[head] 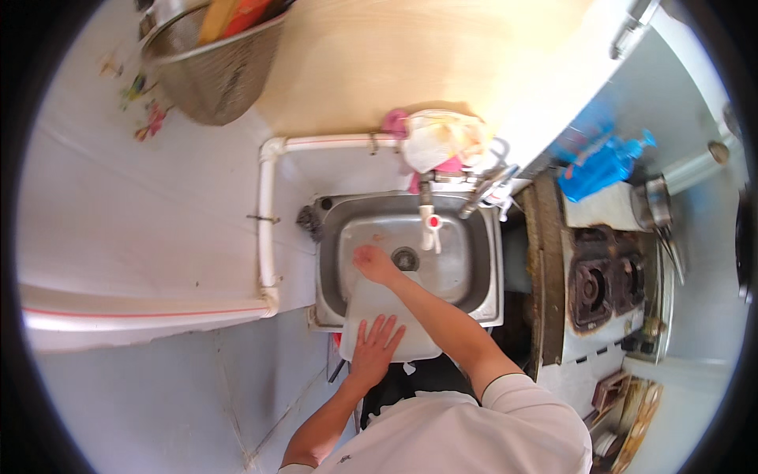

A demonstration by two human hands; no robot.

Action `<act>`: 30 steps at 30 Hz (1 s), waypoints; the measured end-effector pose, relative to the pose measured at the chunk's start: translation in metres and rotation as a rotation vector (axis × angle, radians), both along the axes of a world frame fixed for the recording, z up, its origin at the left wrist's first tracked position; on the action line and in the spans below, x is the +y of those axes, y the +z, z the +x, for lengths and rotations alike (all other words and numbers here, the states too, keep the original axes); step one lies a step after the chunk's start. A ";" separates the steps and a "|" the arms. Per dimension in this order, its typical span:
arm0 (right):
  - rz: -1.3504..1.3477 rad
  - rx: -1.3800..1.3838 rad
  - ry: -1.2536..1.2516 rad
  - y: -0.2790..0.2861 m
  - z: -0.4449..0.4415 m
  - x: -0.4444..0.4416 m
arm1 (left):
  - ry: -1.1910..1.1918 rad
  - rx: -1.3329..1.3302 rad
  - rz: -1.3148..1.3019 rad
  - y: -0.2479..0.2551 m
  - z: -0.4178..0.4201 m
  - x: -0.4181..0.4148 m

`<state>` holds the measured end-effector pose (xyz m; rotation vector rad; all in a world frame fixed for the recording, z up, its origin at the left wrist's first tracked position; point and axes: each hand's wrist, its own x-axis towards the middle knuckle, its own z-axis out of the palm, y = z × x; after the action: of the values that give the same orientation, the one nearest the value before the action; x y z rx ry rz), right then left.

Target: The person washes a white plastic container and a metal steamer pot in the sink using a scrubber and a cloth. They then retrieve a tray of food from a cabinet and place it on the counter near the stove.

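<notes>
A whitish, translucent plastic board or shallow container [385, 302] slopes across the front rim of a stainless steel sink [497, 278]. My left hand [376, 349] lies on its near part, palm down with the fingers spread. Over the far end of the plastic piece, above the basin floor, my right hand [374, 263] is curled and slightly blurred. Whether it holds something small cannot be made out. A small reddish scrap [378, 237] lies on the basin floor. Just right of the hand is the drain strainer [405, 259].
A white tap [427, 222] with a red mark overhangs the basin, beside a metal faucet [488, 192]. A dark scouring pad [309, 222] sits at the left rim. To the right are a gas stove [607, 284] and a blue pump bottle [601, 169]. A mesh basket [219, 83] hangs upper left.
</notes>
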<state>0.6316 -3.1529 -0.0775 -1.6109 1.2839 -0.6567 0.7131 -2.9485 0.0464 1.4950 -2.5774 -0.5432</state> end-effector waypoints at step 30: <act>0.120 0.599 -0.228 0.206 -0.199 0.195 | 0.755 1.355 0.921 -0.060 -0.009 -0.034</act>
<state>0.4331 -2.9576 0.1289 -1.6333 1.9218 -0.2187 0.7044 -2.9824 -0.0134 1.2707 -0.6588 -1.8324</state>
